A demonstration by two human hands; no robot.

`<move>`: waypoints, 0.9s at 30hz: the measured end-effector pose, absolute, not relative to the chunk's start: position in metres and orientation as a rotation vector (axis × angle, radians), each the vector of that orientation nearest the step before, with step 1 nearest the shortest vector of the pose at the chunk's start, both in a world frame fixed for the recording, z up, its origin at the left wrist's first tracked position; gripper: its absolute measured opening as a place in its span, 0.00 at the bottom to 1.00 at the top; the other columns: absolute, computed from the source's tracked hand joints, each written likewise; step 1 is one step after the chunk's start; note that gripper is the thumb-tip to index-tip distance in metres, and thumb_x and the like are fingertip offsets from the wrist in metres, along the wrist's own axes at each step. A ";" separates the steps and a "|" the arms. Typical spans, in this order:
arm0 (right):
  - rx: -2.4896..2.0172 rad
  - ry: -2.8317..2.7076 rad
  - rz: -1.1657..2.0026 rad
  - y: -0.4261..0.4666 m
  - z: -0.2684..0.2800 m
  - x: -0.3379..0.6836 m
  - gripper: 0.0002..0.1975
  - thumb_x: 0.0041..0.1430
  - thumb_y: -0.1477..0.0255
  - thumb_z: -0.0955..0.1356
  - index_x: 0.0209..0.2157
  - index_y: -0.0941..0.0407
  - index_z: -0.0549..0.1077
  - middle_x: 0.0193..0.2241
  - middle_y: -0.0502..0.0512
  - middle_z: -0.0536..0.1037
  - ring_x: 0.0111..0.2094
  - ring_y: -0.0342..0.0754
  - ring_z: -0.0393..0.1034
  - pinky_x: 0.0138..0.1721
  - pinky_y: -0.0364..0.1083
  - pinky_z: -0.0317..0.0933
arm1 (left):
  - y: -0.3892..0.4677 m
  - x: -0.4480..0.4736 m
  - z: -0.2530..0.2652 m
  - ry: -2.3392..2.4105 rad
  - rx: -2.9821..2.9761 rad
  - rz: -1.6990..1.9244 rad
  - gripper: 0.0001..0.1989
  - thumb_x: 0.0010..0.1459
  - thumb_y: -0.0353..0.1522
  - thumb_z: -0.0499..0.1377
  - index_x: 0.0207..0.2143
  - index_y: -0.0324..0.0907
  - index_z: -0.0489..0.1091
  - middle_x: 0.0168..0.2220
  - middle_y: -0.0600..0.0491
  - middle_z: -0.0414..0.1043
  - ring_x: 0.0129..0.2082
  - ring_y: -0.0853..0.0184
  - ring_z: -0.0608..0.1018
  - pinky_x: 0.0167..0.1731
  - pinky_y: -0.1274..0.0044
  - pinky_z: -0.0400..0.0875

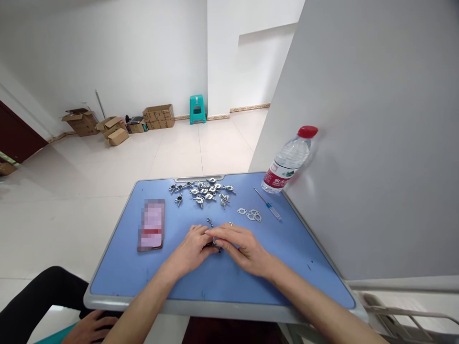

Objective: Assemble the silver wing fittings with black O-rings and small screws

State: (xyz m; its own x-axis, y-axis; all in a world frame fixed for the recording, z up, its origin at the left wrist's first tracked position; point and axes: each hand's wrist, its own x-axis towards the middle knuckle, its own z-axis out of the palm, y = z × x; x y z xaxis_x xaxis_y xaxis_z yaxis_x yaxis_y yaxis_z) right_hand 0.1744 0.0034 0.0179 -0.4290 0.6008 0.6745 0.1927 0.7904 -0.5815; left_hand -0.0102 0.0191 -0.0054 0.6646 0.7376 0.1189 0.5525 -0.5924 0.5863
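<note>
My left hand (pixel 193 246) is closed around a small metal fitting (pixel 215 243) near the middle of the blue table (pixel 143 282). From the other side, my right hand (pixel 244 246) has its thumb and fingers closed on the same fitting. Most of that part is hidden by my fingers. Just beyond my fingertips lie several tiny screws (pixel 210 221). A pile of silvery metal fittings with flanges (pixel 204 191) spreads across the far side. To the right of the pile are flat oval metal plates (pixel 254 216), some overlapping.
A screwdriver (pixel 271 209) with a blue, clear handle lies at the right. A water bottle (pixel 287 162) with a red cap stands by the grey panel (pixel 376 143). A phone (pixel 152 224) lies at left. Another person's hand (pixel 93 328) rests below the table's left corner.
</note>
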 end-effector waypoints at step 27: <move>-0.623 -1.986 0.359 0.008 0.018 0.171 0.12 0.67 0.77 0.59 0.45 0.53 0.71 0.31 0.52 0.78 0.28 0.44 0.68 0.32 0.46 0.61 | 0.019 -0.012 -0.009 0.954 2.417 0.482 0.06 0.65 0.29 0.54 0.39 0.44 0.71 0.41 0.52 0.73 0.42 0.62 0.73 0.45 0.68 0.67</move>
